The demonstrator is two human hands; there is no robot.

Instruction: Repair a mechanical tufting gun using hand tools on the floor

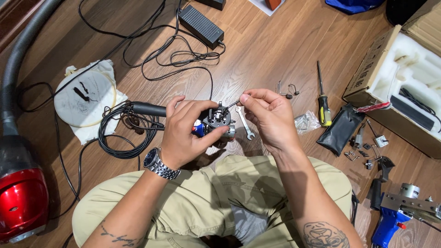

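You sit cross-legged on a wood-plank floor (275,50), knees in khaki trousers nearest the camera. Just past them your left hand (183,131), a steel watch on its wrist, is wrapped around a small metal mechanism (218,120) with a blue part showing under the thumb — it is held just above the floor, in front of your knees. Your right hand (271,117) pinches a thin dark pin-like tool (233,104) between thumb and forefinger, its tip at the top of the mechanism. A small spanner (245,123) lies on the floor between your hands. To the left sit a coiled black cable (120,138) and a red vacuum cleaner (20,197); to the right, a screwdriver (323,98), a black pouch (341,128) and loose fittings. Farther out — a black power brick (200,25) and an open cardboard box (404,82) lined with white foam.
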